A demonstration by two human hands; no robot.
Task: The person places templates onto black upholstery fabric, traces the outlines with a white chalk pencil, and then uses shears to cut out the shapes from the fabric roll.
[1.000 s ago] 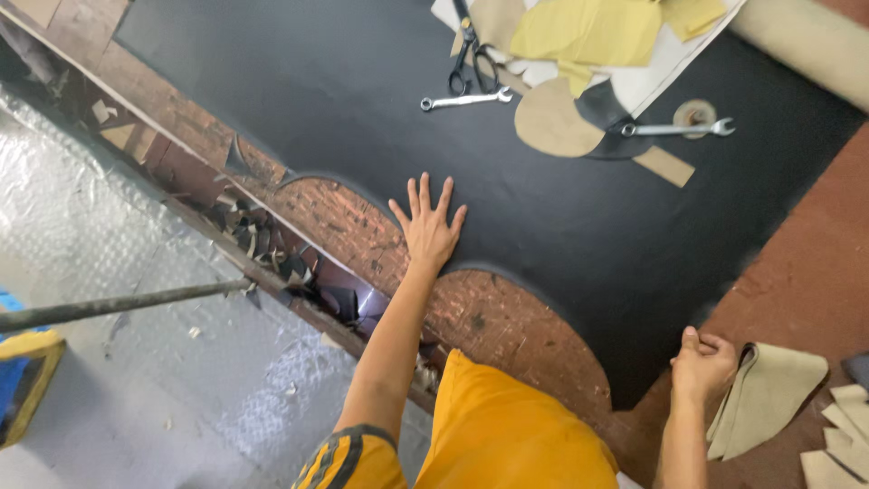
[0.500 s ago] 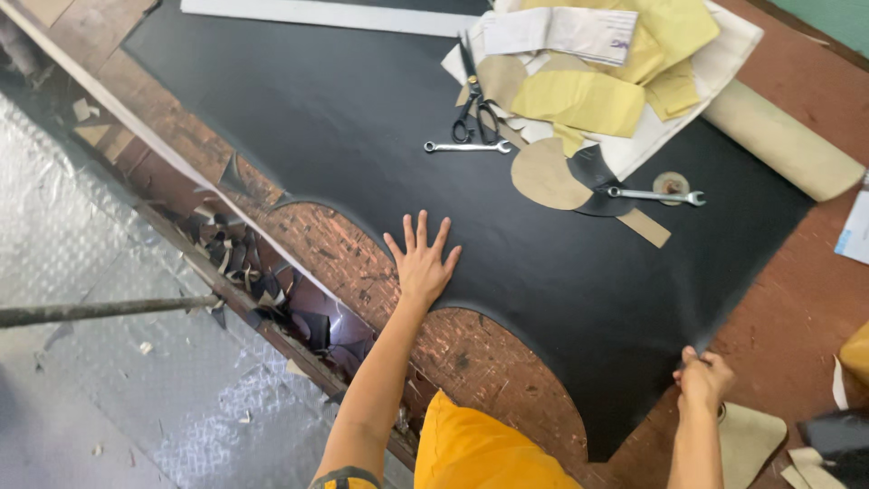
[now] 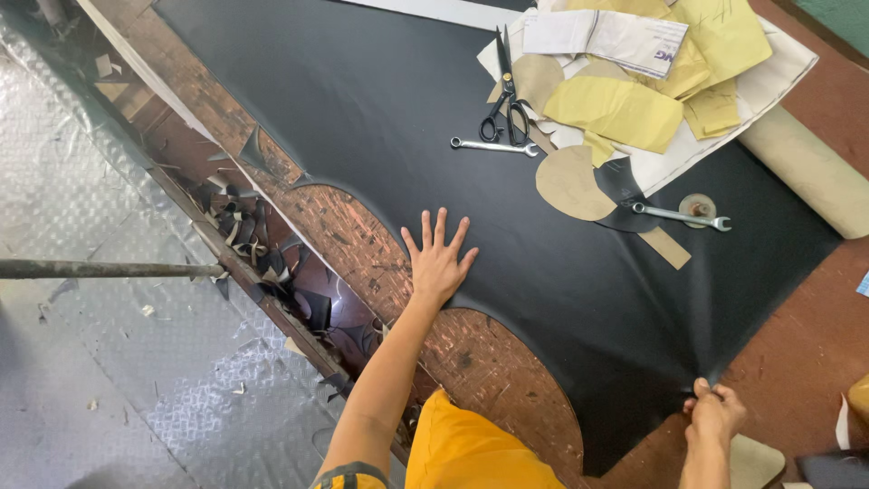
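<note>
Fingers (image 3: 440, 237) of left hand (image 3: 438, 264) still splayed flat on black sheet (image 3: 380, 109) (right hand (image 3: 715, 412) now pinching its edge).

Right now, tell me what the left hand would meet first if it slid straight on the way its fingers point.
Probably the steel wrench beside the scissors; until there the left hand would cross only bare black sheet.

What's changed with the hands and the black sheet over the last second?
The right hand left the beige piece by the table's corner, moved to the black sheet and now pinches its near edge, with a crease running up from the pinch. The left hand stayed flat, fingers spread, on the sheet's cut edge. The scissors, both wrenches and the yellow paper patterns lie as before.
</note>
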